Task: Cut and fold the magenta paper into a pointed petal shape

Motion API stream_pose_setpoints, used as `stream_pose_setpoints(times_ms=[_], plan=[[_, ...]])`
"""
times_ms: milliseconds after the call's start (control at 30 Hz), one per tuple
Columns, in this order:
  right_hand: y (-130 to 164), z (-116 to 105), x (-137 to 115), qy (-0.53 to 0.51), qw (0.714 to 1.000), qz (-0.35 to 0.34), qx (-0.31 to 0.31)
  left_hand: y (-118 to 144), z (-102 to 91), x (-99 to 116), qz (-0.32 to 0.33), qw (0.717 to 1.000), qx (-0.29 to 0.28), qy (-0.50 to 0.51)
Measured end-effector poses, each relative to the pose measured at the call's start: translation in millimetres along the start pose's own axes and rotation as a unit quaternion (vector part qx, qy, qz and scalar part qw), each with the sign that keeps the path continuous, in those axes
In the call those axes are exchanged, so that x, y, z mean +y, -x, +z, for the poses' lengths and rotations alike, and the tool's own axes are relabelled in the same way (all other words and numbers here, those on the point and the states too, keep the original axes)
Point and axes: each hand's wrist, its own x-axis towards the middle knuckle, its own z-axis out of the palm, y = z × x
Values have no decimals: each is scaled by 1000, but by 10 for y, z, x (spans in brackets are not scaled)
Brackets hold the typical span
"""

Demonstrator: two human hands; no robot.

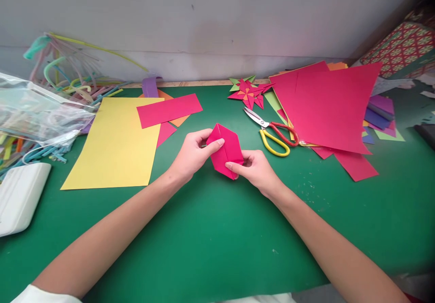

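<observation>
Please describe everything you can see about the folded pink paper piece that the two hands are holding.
The folded pink paper piece is a small, roughly six-sided shape of matte craft paper with sharp creases and pointed top and bottom ends. It is held tilted above the green table mat. The left hand pinches its upper left edge, thumb on the front; the right hand grips its lower right corner.

The scene is evenly and brightly lit; only soft shadows are cast, and the corners are blurred and darkened.
</observation>
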Motion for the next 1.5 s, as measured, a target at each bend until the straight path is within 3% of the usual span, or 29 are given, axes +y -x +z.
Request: stream_pose_setpoints(times_ms=[533,800,1067,1500], plan=[[-10,33,30,43,999,-28,-15,-12,-55,109,41,994,76,-74],[-32,28,26,-52,996,-38,66,-44,-84,58,53,991,125,-14],[-97,-170,-11,-69,967,-101,221,-41,-127,-24,27,994,90,-51],[-104,-254,-53,-39,962,-120,240,-43,-126,-131,36,988,111,-97]])
